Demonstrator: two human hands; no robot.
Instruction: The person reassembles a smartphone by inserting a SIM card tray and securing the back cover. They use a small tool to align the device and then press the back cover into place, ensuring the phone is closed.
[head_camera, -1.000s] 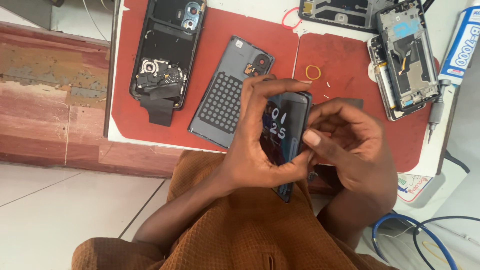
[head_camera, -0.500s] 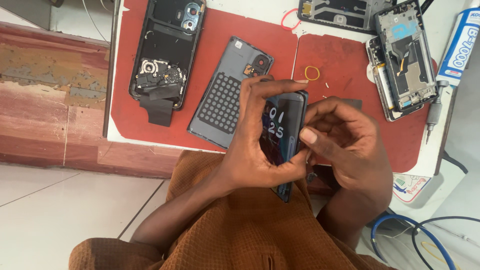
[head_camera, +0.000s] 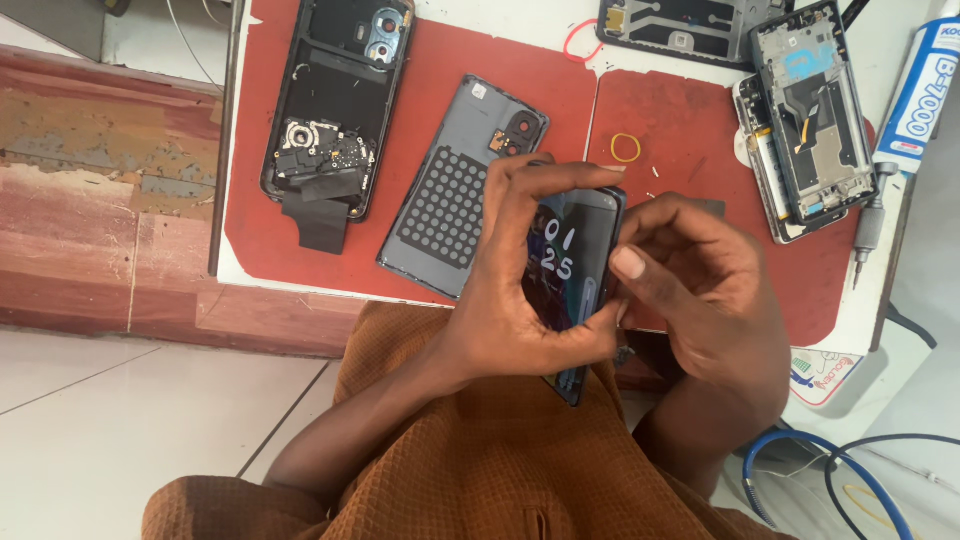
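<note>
Little change from the earlier frames is noted: the right hand (head_camera: 700, 275) has been shifted slightly along the phone's edge. Head view: a lit dark phone (head_camera: 572, 262) is held above the red mat (head_camera: 560, 95), gripped by the left hand (head_camera: 520, 290) from the left, its fingers curled over the top. The right hand's fingers are closed on the right edge. A grey back cover (head_camera: 455, 200) lies just beside.

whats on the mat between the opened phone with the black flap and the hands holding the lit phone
In the head view, a grey back cover with a dotted pad lies on the red mat between them.
</note>
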